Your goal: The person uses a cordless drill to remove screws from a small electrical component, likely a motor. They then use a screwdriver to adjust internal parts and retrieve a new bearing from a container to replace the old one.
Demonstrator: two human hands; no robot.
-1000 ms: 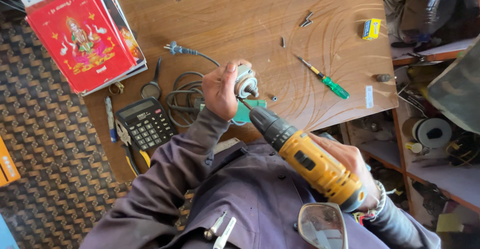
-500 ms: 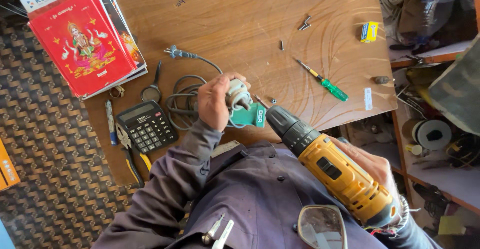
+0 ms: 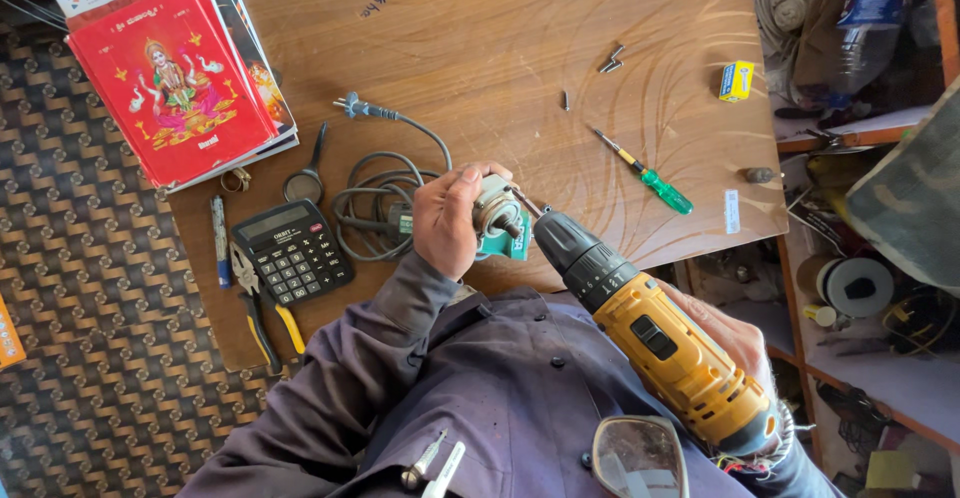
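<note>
The small grey and green power tool (image 3: 497, 216) is sitting at the near edge of the bench (image 3: 480, 68), just in front of the person's chest, with its metal gear head turned up toward the camera. The left hand (image 3: 448, 220) is wrapping closed around that head, fingers curled over the top and thumb pressing the side, pinning it in place. The right hand (image 3: 735, 343) is gripping the handle of the yellow cordless drill (image 3: 650, 333), mostly hidden behind its body, and is aiming the black chuck so that the bit is meeting a fastener on the gear head.

To do this step well, I judge the driver needs to be lying straight along the screw's axis, with firm forward pressure and a slow trigger, so the bit is not camming out and chewing the screw head. The left hand should be bracing the tool hard against the bench, with fingertips kept out of the bit's path.

The tool's grey cord (image 3: 385, 193) is looping just beside the left hand, its plug lying further up the bench. A green-handled screwdriver (image 3: 645, 173) is lying near to the right, with loose screws (image 3: 610, 58) and a small yellow box (image 3: 736, 80) beyond it. To the left, a black calculator (image 3: 292, 255), yellow-handled pliers (image 3: 262, 313), a pen (image 3: 219, 241) and a red printed book (image 3: 175, 83) are lying well apart from the work.
</note>
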